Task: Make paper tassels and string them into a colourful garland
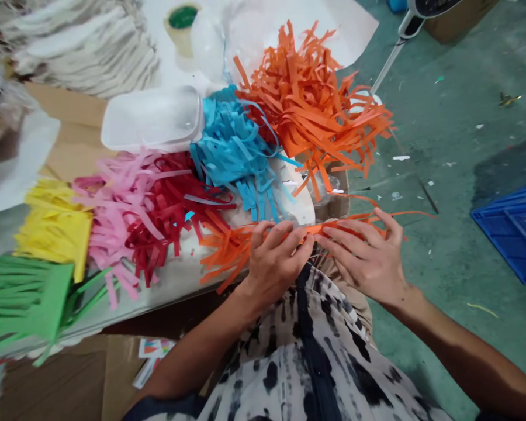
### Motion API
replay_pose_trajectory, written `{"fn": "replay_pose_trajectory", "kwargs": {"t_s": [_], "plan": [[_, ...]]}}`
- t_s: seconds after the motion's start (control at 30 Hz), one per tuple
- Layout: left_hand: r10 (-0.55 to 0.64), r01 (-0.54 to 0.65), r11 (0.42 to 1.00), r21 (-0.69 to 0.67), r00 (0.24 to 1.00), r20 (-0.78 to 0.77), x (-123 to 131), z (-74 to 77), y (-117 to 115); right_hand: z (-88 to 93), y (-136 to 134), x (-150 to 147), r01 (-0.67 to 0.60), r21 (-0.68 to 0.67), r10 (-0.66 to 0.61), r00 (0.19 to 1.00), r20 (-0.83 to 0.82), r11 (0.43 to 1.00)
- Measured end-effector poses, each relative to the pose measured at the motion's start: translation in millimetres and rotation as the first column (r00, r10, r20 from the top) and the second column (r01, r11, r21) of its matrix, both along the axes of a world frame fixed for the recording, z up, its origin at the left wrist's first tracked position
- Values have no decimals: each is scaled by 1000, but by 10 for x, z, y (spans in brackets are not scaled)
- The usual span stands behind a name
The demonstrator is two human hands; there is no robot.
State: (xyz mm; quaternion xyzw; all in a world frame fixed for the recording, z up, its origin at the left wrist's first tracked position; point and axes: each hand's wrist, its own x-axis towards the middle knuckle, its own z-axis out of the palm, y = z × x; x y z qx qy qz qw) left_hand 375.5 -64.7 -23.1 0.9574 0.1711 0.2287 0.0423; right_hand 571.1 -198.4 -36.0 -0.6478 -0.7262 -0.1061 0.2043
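A bundle of fringed orange paper point(228, 248), like a tassel, stretches sideways at the table's near edge in front of my body. My left hand point(274, 260) is closed on its middle, thumb and fingertips pressed together. From the other side my right hand point(370, 257) pinches the same bundle, with its fingertips almost meeting the left thumb. Loose orange strips trail out to both sides. Beyond my hands lies a large heap of orange fringed paper point(307, 111). Blue fringed paper point(234, 152) lies beside that heap, partly touching it. The exact fold under my fingertips is hidden.
Dark red point(158, 216), pink point(118, 204), yellow point(52, 222) and green point(30, 298) fringed papers line the table's left side. Behind them are a clear plastic box point(153, 120), a tape roll point(182, 26) and white cords point(87, 52). A blue crate point(515, 225) stands on the floor.
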Motion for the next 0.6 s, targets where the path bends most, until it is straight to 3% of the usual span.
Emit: {"fn": "replay_pose_trajectory", "kwargs": {"t_s": [0.07, 0.17, 0.3, 0.37, 0.43, 0.5, 0.6], "plan": [[-74, 73, 997, -26, 997, -37, -124, 29, 80, -34, -48, 73, 38, 16, -37, 999, -20, 999], [-95, 93, 994, -60, 995, -29, -425, 97, 271, -55, -95, 205, 33, 14, -33, 999, -43, 999], [109, -107, 987, -122, 994, 9, -714, 271, 444, -30, -68, 279, -30, 19, 31, 997, -65, 999], [153, -142, 983, -115, 984, 91, -651, 347, 408, 14, -28, 272, -43, 10, 44, 996, -79, 999], [47, -31, 993, -110, 989, 141, -447, 363, 293, 66, 2, 259, -32, -36, 29, 995, -92, 999], [-140, 147, 977, -157, 989, 57, -191, 300, 138, 104, 0, 249, -18, -79, 10, 994, -104, 997], [-190, 181, 973, -144, 980, -54, 66, 99, -65, 100, -68, 246, -26, -86, 15, 992, -125, 996]]}}
